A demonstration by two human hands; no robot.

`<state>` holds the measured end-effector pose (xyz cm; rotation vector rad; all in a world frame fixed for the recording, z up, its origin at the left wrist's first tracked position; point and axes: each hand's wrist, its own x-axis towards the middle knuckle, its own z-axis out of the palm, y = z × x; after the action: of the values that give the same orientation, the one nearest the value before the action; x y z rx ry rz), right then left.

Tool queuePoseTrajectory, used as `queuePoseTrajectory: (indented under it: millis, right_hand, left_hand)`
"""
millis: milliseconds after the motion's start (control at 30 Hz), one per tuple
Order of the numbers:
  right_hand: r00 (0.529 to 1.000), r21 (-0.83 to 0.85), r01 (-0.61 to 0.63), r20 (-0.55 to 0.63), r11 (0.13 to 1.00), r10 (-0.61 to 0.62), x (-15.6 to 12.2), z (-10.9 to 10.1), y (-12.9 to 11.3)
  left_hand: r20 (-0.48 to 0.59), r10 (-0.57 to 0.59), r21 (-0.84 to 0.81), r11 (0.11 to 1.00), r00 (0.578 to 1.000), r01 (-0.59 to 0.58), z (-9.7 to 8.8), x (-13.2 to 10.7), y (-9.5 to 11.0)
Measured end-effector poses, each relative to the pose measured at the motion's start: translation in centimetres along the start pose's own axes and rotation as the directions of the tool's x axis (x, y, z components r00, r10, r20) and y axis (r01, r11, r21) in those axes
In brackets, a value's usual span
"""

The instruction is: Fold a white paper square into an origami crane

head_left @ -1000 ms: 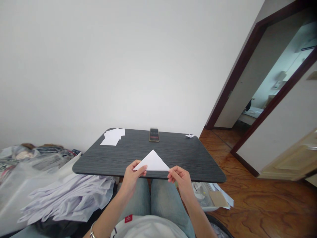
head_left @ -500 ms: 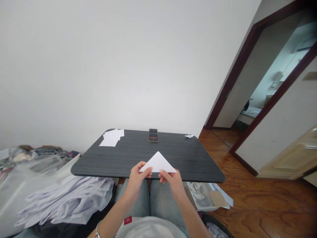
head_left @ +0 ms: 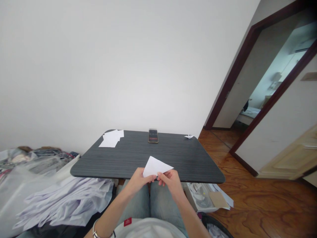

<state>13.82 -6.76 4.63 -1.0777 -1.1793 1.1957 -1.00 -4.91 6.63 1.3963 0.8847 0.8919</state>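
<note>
A folded white paper triangle (head_left: 156, 167) is held up just above the near edge of the dark wood-grain table (head_left: 183, 158). My left hand (head_left: 137, 182) pinches its lower left part. My right hand (head_left: 170, 185) grips its lower right part, fingers on the paper. Both hands are close together above my lap, and they hide the triangle's bottom edge. A silver bracelet (head_left: 97, 233) circles my left wrist.
At the table's far side lie a stack of white paper squares (head_left: 110, 139), a phone (head_left: 153, 136) and a small paper crane (head_left: 188, 136). Plastic-wrapped clothes (head_left: 64, 201) are heaped at left. A box (head_left: 200, 196) sits on the wood floor (head_left: 257, 205) at right, near a doorway.
The paper triangle has tilted, its tip swinging to the right, and it sits lower. My hands have drawn closer together. The camera view has shifted only slightly.
</note>
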Motion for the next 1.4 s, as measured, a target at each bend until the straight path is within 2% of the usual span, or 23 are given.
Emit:
queuePoseTrajectory:
  millis: [167, 467, 767, 1000, 1167, 1233, 1300, 1400]
  right_hand:
    - [0.998, -0.026, -0.011, 0.068, 1.000, 0.012, 0.1, -0.4, 0.0]
    - [0.997, -0.017, -0.027, 0.071, 0.999, 0.028, -0.3, -0.5, -0.6]
    - [0.999, 0.020, 0.015, 0.047, 1.000, -0.016, -0.2, -3.0, -1.0]
    - [0.998, -0.010, 0.035, -0.046, 0.999, -0.035, 0.1, -5.1, -1.1]
    - [0.982, 0.060, 0.066, -0.179, 0.996, -0.054, 0.3, -5.5, -1.3]
    - [0.990, 0.080, 0.032, -0.138, 0.996, -0.021, 0.2, -5.2, -1.1]
    - [0.999, 0.068, 0.001, -0.037, 0.998, 0.002, 0.2, -4.6, -0.8]
    - [0.999, 0.055, 0.024, 0.037, 0.998, -0.026, 0.2, -3.7, -0.3]
  left_hand:
    - [0.022, 0.027, 0.002, 1.000, 0.999, -0.027, 0.0, 0.1, 0.0]
    - [0.049, 0.017, -0.039, 0.999, 0.999, -0.015, -0.1, -0.1, 0.0]
    - [0.020, -0.017, -0.019, 1.000, 1.000, 0.017, -0.5, -0.4, 0.4]
    - [0.001, -0.044, 0.012, 0.999, 0.999, 0.044, -0.7, -0.5, 0.9]
    - [-0.015, -0.043, 0.030, 0.999, 0.999, 0.043, -0.9, -0.3, 0.6]
    - [0.002, -0.048, 0.037, 0.998, 0.999, 0.048, -0.9, -0.3, 0.4]
    - [0.018, -0.050, 0.045, 0.998, 0.999, 0.049, -0.9, -0.2, 0.2]
    - [0.031, -0.049, 0.062, 0.997, 0.998, 0.047, -0.9, -0.1, 0.0]
